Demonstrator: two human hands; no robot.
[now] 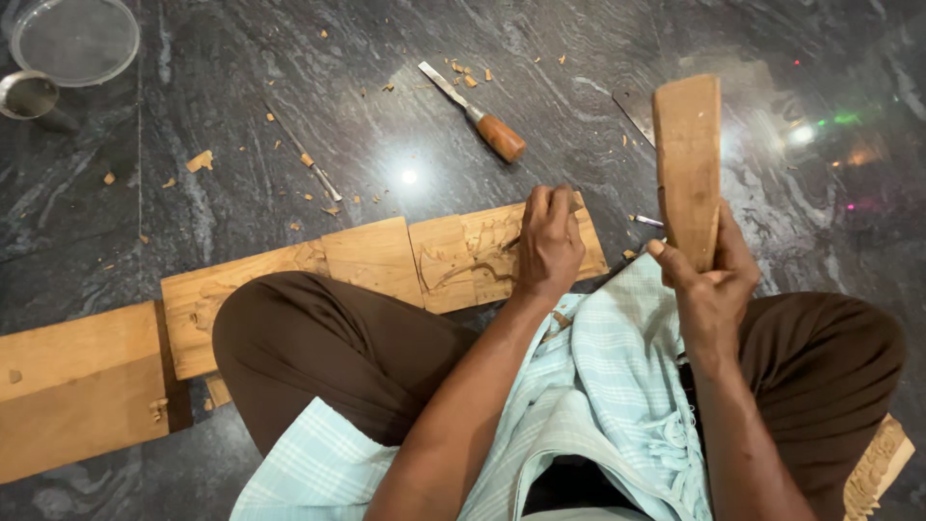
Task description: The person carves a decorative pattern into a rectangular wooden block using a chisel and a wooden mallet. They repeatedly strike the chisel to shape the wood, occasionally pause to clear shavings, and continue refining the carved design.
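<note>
The person sits cross-legged on a dark polished stone floor (289, 96). The left hand (548, 241) reaches forward with the forearm stretched out, fingers curled into a fist around a thin carving tool (511, 241) whose tip rests on the long pale wooden plank with a carved pattern (463, 256); that plank lies flat on the floor just ahead of the knees. The right hand (709, 280) is raised at the wrist, its grip wrapped around the lower end of a flat brown wooden mallet (688, 164), which stands upright above the lap. A chisel with a rounded orange-brown wooden handle (477, 114) lies on the floor beyond the plank, among scattered wood chips (200, 161). A clear round plastic lid (75, 41) sits at the far left corner.
</note>
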